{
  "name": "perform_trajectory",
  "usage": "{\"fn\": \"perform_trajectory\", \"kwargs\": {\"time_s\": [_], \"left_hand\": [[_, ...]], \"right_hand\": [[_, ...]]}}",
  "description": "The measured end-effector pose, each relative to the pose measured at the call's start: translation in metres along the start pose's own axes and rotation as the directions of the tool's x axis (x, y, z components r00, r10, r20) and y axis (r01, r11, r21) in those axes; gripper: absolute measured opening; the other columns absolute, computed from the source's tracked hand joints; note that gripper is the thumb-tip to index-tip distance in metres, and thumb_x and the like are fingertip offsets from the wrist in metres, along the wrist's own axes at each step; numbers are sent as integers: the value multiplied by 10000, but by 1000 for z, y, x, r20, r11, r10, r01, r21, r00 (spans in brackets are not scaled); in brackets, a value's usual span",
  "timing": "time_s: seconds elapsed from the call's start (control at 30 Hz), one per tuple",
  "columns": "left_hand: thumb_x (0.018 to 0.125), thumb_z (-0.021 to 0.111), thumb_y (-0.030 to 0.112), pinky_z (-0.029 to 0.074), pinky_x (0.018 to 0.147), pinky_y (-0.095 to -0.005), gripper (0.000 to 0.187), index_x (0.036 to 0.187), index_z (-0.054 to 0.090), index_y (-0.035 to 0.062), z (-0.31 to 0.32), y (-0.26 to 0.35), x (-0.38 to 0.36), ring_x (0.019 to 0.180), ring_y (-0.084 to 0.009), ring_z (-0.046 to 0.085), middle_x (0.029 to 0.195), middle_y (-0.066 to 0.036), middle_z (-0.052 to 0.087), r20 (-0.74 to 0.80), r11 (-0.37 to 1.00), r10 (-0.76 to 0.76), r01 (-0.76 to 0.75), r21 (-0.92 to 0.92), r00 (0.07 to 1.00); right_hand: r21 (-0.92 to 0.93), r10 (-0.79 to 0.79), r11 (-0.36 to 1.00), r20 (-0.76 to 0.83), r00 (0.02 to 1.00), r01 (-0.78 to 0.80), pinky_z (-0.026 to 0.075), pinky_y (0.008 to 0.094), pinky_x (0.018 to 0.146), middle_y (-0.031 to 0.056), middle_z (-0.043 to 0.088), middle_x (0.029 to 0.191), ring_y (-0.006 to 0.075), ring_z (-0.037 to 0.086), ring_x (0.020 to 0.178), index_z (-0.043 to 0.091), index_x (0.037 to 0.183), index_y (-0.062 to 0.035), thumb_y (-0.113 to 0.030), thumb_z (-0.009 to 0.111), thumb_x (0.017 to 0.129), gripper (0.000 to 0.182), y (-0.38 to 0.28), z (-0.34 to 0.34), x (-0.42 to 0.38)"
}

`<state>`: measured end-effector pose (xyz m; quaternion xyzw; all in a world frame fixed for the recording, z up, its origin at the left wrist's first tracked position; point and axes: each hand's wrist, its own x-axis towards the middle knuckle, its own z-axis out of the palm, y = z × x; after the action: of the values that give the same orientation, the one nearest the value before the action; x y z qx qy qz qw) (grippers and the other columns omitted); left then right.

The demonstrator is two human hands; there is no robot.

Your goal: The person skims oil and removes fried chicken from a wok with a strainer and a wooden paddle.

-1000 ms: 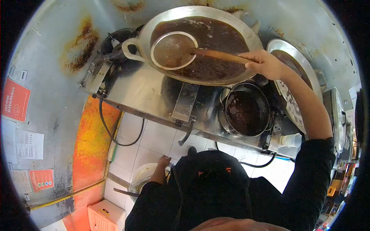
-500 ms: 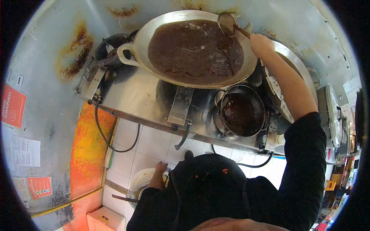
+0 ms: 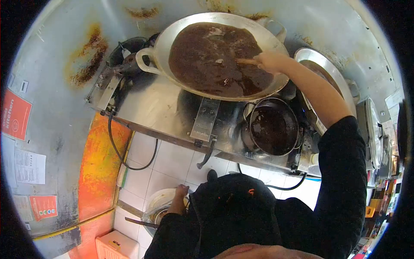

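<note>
My right hand (image 3: 272,63) is closed round the wooden handle of a skimmer (image 3: 247,61), whose mesh head is hidden under the dark brown oil. The oil fills most of a large two-handled wok (image 3: 161,56) on the stove. Low on the left, my left hand (image 3: 181,190) is closed beside the rim of a pale bucket (image 3: 166,193); what its fingers hold, if anything, is hidden. A few small pale bits float on the oil.
A smaller black pan (image 3: 274,126) with dark oil stands on the metal stove (image 3: 151,103), near its front edge. Another wide pan (image 3: 317,52) sits at the right. Hoses (image 3: 115,146) hang below the stove, and an orange crate (image 3: 116,245) stands on the floor.
My right hand has moved left and down over the wok, and the skimmer's head has gone from above the far right rim into the oil. My left hand stays by the bucket.
</note>
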<state>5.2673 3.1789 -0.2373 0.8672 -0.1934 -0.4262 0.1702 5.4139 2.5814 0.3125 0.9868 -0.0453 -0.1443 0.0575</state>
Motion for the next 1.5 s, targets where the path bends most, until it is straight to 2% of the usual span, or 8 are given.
{"fn": "perform_trajectory", "kwargs": {"time_s": [0.07,0.17,0.8,0.87,1.07,1.2,1.27,1.5], "left_hand": [[795,532,403,484,771,-428,448,918,586,-24,-2,1,3,846,-362,602,834,-206,627,50,881,297,-294,371,953],[776,547,428,458,831,-432,518,957,570,-57,-7,12,1,930,-366,580,920,-232,611,23,977,-207,208,-54,978],[777,548,456,421,888,-429,549,1046,555,-23,-22,34,3,1014,-369,544,1063,-239,573,19,971,-211,211,-113,977],[777,542,466,422,891,-418,564,1070,547,-16,-12,21,14,1030,-363,540,1085,-233,570,8,975,62,-62,213,998],[775,535,478,416,907,-401,567,1076,544,-3,-11,16,19,1039,-345,537,1098,-214,570,107,968,-230,238,-75,967],[764,551,482,419,902,-401,572,1073,545,0,-5,5,21,1020,-341,548,1074,-207,584,53,982,-174,170,77,983],[757,568,470,429,885,-409,557,1044,560,-7,-2,-8,22,1001,-345,557,1042,-212,596,157,885,212,-257,387,965],[754,583,444,440,864,-414,509,992,581,-6,11,-18,22,979,-355,559,1004,-213,603,-5,996,-30,31,83,1000]], "right_hand": [[45,-62,997,-43,997,64,450,439,771,203,621,896,361,592,876,596,980,-28,-168,527,804,234,-16,-1,0],[163,-149,973,-96,984,163,446,445,780,209,618,891,371,589,872,589,984,-20,-176,535,810,240,-30,0,3],[439,-268,826,-247,931,354,431,341,768,152,612,925,234,573,834,476,1212,4,-135,509,853,387,-46,-16,-42],[401,-306,818,-304,902,412,434,328,748,127,611,883,204,567,796,470,1216,9,-128,505,858,385,-44,-14,-44],[660,-207,712,-128,970,239,400,257,584,-6,491,706,86,440,616,475,1240,-21,-137,507,877,383,-50,-25,-60],[751,-145,626,-151,978,209,377,245,557,-25,478,678,68,427,600,509,1218,-43,-149,502,884,350,-48,-31,-70],[777,-105,601,-156,982,187,380,254,566,-25,482,665,71,435,607,538,1186,-47,-154,496,883,324,-45,-35,-72],[640,177,762,-354,918,100,393,246,544,-8,490,661,84,449,573,521,1203,-51,-161,505,875,347,-18,-53,-90]]}}
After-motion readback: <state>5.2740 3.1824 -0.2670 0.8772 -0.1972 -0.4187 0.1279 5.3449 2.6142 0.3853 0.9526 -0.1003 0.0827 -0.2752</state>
